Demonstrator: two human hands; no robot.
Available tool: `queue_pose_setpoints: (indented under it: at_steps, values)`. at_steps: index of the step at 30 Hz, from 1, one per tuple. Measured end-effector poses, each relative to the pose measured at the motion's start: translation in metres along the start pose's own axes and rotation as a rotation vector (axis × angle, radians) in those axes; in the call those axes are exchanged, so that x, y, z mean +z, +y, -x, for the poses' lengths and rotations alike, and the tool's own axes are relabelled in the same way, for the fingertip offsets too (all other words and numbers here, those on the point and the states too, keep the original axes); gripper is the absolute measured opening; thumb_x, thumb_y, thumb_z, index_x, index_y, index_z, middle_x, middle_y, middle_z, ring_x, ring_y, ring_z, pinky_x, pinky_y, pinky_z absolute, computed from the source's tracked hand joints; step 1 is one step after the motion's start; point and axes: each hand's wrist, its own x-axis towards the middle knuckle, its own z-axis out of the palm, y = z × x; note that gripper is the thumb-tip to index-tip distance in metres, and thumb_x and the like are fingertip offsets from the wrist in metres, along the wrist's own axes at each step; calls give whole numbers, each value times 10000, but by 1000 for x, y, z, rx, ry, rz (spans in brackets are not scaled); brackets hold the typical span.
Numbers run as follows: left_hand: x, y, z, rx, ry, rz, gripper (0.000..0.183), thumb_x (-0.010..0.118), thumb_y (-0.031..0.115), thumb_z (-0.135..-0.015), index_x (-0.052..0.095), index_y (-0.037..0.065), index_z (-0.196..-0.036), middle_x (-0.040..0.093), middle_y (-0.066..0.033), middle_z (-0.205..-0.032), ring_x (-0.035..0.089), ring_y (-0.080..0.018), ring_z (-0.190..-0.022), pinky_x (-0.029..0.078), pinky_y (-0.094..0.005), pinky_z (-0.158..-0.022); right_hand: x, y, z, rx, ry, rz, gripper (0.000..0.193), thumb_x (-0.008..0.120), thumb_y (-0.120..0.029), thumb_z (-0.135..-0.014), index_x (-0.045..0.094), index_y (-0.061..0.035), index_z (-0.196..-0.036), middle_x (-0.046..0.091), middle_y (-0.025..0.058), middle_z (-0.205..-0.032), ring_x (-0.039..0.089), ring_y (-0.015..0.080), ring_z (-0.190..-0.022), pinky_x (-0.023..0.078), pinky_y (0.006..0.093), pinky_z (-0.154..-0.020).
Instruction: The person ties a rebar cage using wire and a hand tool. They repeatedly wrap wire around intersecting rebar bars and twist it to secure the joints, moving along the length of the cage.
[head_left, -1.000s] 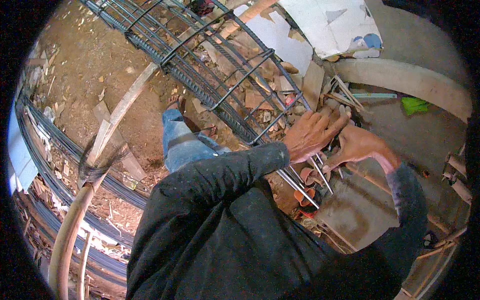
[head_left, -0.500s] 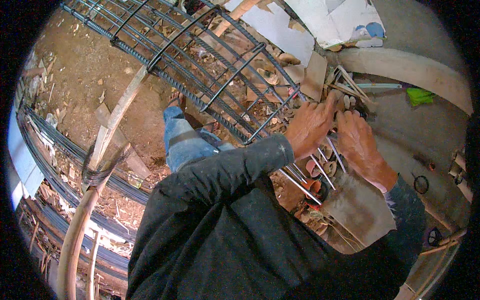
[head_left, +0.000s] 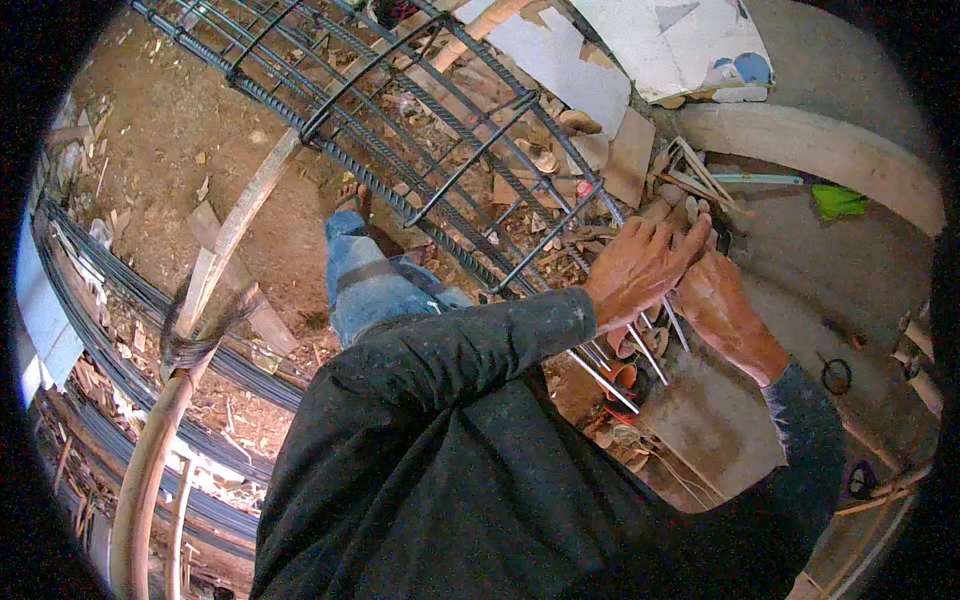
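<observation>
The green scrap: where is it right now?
In the head view the green scrap lies far right, on the grey slab under the pale curved beam, right of both hands.

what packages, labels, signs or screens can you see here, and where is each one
White sheet: top, beyond the rebar cage; flat, torn, with blue and grey patches.
Cardboard piece: under the sheet, above the left hand; flat, brown.
Green scrap: upper right, on the concrete; crumpled, bright green.
No screens.
</observation>
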Motion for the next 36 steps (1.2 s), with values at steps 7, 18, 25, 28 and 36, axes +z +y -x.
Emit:
queue_pose_setpoints:
  at_steps: [7,18,25,28,36]
  values:
    - [-13,3,14,16,5,-86,779,624,139,-910,317,33,-1618,664,-162,-1077,691,-312,-935,538,-457,-815,-21,-4,3,-186,30,-265,435,767,-101,-824,671,28,-1229,671,315,-1152,638,493,-1121,517,547,-972]
    - [-19,-17,0,82,26,290,839,715,125,-825,309,-114,-1520,687,-218,-771,716,-401,-668,548,-488,-544,-23,-31,23,-20,281,69,534,808,-309,-821,671,48,-1192,675,231,-1126,647,405,-1051,449,553,-1013]
    - [-17,-20,-13,-29,-178,253,813,716,116,-809,341,-168,-1472,689,-218,-743,688,-413,-638,520,-517,-541,4,-35,28,15,664,626,467,612,-232,-912,625,-36,-1335,658,124,-1210,623,294,-1108,408,524,-1133]
    - [-15,-20,-12,-9,-138,257,815,714,122,-810,337,-170,-1470,682,-210,-738,685,-412,-648,507,-519,-535,9,-30,25,59,615,613,374,607,-234,-889,648,-63,-1220,653,103,-1080,625,257,-917,512,446,-930]
    - [-17,-22,-17,-42,-170,279,893,749,91,-767,284,-165,-1485,683,-220,-760,683,-421,-654,506,-517,-524,-2,-23,17,75,451,583,255,624,-277,-855,626,-104,-1042,572,69,-900,591,212,-775,484,355,-660]
